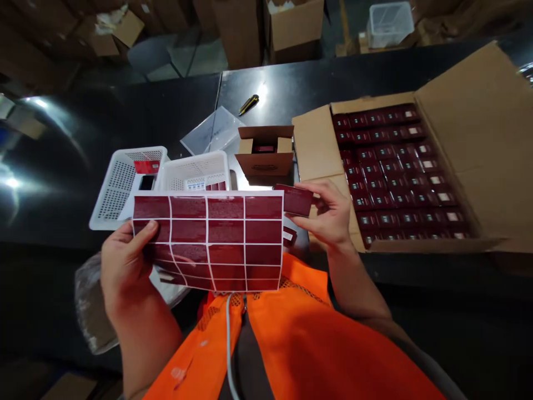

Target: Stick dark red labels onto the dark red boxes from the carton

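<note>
A sheet of dark red labels (227,230), divided by white lines, is gripped at its left edge by my left hand (125,255), thumb on top. Between the thumb and fingers of my right hand (331,211) is a single dark red label (297,200), beside the sheet's upper right corner. Whether its left edge touches the sheet I cannot tell. Below that label, a small dark red box (289,236) with a white sticker lies partly hidden. Just beyond my hands stands an open small brown carton (264,164) with a dark red item inside.
At right, a large open carton (318,139) holds rows of dark red boxes (400,166). Two white plastic baskets (110,191) stand at left, holding cards and labels. Farther back lie a clear plastic bag (212,130) and a yellow-black utility knife (249,104) on the dark table (291,89).
</note>
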`<act>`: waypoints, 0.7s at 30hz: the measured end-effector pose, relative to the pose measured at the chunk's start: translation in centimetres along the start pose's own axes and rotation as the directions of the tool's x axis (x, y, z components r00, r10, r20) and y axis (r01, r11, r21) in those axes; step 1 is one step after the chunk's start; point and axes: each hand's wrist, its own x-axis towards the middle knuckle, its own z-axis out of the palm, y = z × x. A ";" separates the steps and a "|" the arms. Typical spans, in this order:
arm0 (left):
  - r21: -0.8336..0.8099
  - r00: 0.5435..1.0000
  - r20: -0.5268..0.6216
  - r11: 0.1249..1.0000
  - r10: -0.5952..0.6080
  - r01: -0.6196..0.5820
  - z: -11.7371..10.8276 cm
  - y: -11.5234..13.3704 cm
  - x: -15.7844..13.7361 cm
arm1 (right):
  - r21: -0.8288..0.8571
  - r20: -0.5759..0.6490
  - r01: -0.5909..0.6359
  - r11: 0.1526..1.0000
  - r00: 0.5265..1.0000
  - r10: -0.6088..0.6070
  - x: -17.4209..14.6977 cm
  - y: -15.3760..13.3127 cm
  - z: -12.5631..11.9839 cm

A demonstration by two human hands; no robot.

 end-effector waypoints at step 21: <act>-0.025 0.999 0.033 1.000 0.004 -0.003 -1.0 0.3 -0.7 | 0.063 0.055 -0.109 0.992 0.993 0.105 -0.8 -0.6 0.4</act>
